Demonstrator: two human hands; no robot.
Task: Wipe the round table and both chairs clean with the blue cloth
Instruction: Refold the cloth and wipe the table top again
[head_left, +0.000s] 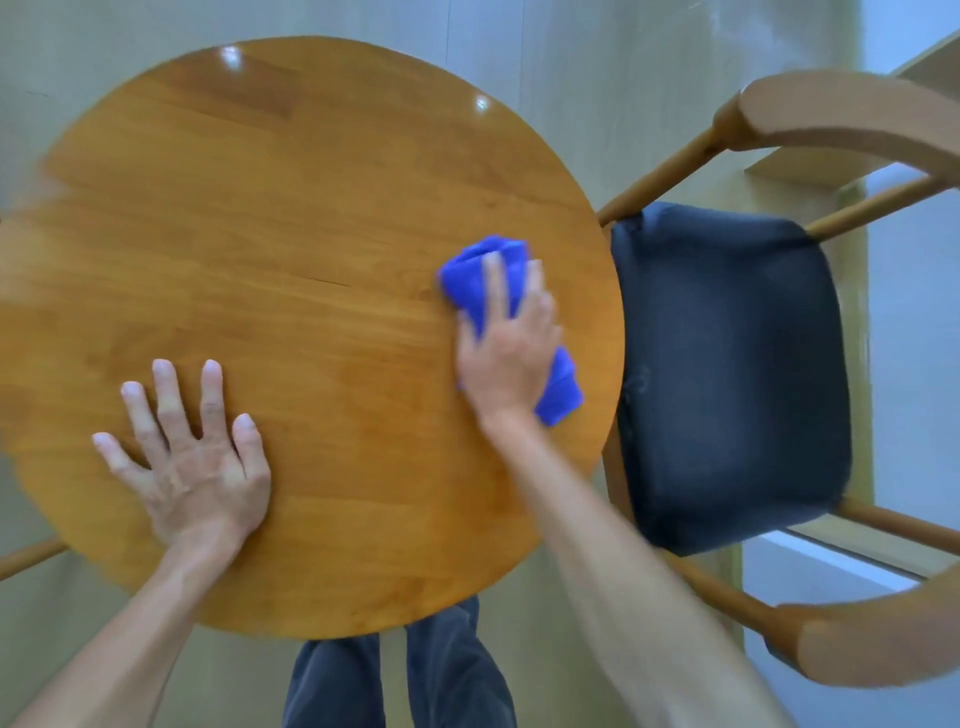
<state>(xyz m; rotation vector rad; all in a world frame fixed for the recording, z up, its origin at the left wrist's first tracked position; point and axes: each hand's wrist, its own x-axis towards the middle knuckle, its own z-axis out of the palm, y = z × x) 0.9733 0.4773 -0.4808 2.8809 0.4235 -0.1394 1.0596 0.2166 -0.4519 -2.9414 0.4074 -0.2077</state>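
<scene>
Blue cloth (506, 317): soft, light, bunched; right hand (506, 348) presses it flat-palmed on table (291, 218). Left hand (189, 457) splayed, empty.

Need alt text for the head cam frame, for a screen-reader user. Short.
Seen from above, a person's right hand presses a blue cloth onto a round wooden table near its right edge, while the left hand lies flat, fingers spread. A wooden chair with a dark seat stands to the right.

Light: bright and even, so you get soft shadows.
Glare: two spots at the round table (291, 291) rim, 12 and 1 o'clock.
Blur: your right hand (506, 353), frame edges.
Distortion: wide-angle bending at edges.
</scene>
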